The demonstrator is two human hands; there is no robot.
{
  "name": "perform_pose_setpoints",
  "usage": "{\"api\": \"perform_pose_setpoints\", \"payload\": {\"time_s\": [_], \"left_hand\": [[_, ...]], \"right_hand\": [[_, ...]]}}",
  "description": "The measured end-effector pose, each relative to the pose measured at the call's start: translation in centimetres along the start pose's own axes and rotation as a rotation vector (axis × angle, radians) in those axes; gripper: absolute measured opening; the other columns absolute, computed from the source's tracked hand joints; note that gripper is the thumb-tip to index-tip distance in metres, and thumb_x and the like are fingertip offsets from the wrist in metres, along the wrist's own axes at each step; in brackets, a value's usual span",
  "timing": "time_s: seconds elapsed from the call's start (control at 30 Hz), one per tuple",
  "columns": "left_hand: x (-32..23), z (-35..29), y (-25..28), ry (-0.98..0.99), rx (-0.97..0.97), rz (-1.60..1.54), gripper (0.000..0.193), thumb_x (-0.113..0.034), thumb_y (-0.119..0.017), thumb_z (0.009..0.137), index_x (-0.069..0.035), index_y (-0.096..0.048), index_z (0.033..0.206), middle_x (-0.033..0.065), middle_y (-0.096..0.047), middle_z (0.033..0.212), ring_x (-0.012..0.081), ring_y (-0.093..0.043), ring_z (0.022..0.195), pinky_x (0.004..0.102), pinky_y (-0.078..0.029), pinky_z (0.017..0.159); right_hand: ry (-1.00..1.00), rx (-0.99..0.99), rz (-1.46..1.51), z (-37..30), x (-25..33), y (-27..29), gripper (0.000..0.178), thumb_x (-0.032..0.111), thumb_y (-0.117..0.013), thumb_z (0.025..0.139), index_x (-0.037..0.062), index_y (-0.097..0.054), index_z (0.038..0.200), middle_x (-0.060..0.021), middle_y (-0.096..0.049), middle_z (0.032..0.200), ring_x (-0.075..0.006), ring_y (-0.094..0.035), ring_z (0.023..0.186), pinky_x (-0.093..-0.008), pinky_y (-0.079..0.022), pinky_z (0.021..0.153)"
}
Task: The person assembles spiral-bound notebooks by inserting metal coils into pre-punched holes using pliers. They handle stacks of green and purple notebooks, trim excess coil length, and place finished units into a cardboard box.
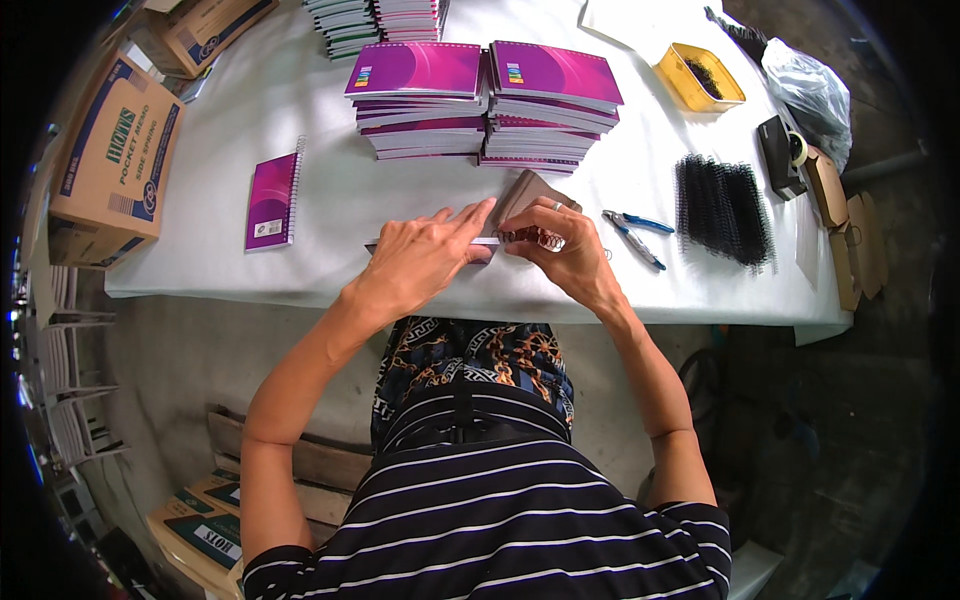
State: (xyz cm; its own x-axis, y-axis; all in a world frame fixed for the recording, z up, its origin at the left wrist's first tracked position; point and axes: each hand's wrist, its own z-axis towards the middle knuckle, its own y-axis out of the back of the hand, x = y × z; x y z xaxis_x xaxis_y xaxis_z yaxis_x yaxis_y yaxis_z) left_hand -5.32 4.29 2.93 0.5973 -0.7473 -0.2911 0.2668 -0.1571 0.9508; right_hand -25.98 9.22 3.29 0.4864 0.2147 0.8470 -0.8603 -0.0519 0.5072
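My left hand is closed over a purple notebook, its edge turned up near the front of the table. Much of this notebook is hidden beneath that hand. At its right end, my right hand pinches a dark spiral binding coil between thumb and fingers. How far the coil is threaded through the pages I cannot tell. Just behind my hands rests a brown wedge-shaped block. Blue-handled pliers lie right of my right hand. Further left, another purple notebook lies flat, a coil along its right side.
Two stacks of purple notebooks stand behind my hands. A bunch of black coils, a tape dispenser and a yellow container sit at right. A cardboard box stands at the left edge. The table's front edge is near me.
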Motion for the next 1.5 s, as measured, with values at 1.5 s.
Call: {"api": "perform_pose_setpoints", "payload": {"time_s": [1.5], "left_hand": [[1.1,-1.3,-0.4,-0.007,-0.108,0.112,0.075,-0.042,-0.068,0.080,-0.019,-0.037,0.145,0.0110,-0.065,0.097,0.0256,-0.068,0.071,0.0361,-0.053,0.054]], "right_hand": [[0.031,0.584,0.257,3.0,-2.2,6.0,0.054,0.040,-0.060,0.073,0.0017,-0.070,0.110,-0.0155,-0.070,0.106,-0.0271,-0.066,0.092,-0.0391,-0.051,0.088]]}}
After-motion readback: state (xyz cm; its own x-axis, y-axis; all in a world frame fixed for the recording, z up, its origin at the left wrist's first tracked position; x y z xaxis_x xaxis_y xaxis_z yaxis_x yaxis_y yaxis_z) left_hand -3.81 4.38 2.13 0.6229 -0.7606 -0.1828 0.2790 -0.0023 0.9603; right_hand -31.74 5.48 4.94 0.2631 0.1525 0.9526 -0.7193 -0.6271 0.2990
